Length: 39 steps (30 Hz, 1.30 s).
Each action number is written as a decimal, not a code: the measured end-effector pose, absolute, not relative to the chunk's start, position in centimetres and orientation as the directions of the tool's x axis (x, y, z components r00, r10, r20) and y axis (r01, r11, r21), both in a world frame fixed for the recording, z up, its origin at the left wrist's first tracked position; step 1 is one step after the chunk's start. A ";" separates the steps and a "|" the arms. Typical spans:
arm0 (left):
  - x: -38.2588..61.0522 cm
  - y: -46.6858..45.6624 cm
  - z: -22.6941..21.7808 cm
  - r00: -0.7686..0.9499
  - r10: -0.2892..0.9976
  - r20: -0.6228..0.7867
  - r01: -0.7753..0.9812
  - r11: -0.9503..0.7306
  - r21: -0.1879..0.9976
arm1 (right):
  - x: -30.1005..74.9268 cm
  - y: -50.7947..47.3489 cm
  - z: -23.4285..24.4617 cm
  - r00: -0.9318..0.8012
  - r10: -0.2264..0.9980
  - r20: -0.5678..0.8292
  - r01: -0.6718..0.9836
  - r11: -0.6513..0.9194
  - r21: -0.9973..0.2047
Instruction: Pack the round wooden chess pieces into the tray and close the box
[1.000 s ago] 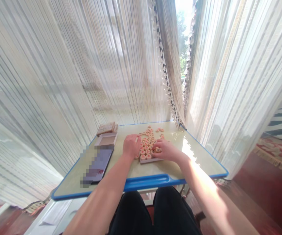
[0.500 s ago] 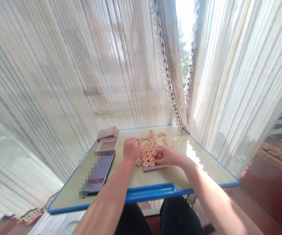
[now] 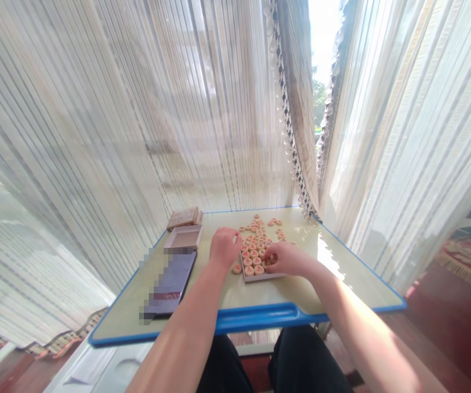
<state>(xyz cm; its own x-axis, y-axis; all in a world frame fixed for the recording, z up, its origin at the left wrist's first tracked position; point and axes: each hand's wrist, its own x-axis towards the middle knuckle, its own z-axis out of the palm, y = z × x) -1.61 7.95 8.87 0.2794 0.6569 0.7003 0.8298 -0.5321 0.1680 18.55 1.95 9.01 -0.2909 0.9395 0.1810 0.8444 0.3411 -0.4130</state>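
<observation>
Round wooden Chinese chess pieces (image 3: 249,270) with red characters stand in rows in a shallow box (image 3: 255,279) on the table. My right hand (image 3: 284,258) is over the box's right side, its fingertips closed on a chess piece (image 3: 273,258) among the others; the hand covers part of that side. Beside the box's left edge, my left hand (image 3: 224,246) is closed with curled fingers, and whatever it may hold is hidden. One loose chess piece (image 3: 237,268) lies on the table just left of the box. More loose chess pieces (image 3: 258,229) are scattered behind it.
On the left of the blue-edged table (image 3: 362,284) lie a tablet (image 3: 173,281), an open box part (image 3: 184,238) and a patterned box (image 3: 184,217) behind it. A molded blue tray edge (image 3: 260,316) runs along the front. Striped curtains (image 3: 202,109) hang close behind.
The whole view has shifted slightly, so the table sits a little farther right. Both hands stay about where they were around the box, with my right fingers still at the pieces.
</observation>
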 end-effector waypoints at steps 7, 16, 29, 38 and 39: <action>-1.6 7.9 9.1 0.296 0.649 0.701 0.822 -0.547 0.160 | 18.7 1.9 9.0 -0.288 0.939 0.188 0.835 0.342 -0.430; -1.6 8.1 9.1 0.330 0.729 0.600 0.830 -0.527 0.183 | 18.7 2.1 8.7 -0.313 0.929 0.196 0.831 0.368 -0.417; -1.4 8.1 9.2 0.290 0.744 0.602 0.833 -0.505 0.223 | 18.4 2.1 8.8 -0.272 0.939 0.212 0.894 0.328 -0.307; -2.2 8.6 8.8 0.165 0.803 0.573 0.916 -0.340 0.213 | 18.0 1.7 9.3 -0.263 0.941 0.214 0.895 0.320 -0.312; -2.5 8.8 8.7 0.120 0.826 0.551 0.933 -0.283 0.222 | 18.0 1.7 9.3 -0.259 0.942 0.215 0.895 0.318 -0.315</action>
<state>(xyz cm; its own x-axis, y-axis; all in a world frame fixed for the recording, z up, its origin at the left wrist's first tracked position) -2.52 8.78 8.68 0.1199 0.8261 0.5505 0.9331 -0.2832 0.2217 18.04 1.69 9.30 -0.2587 0.9417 0.2150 0.8945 0.3176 -0.3146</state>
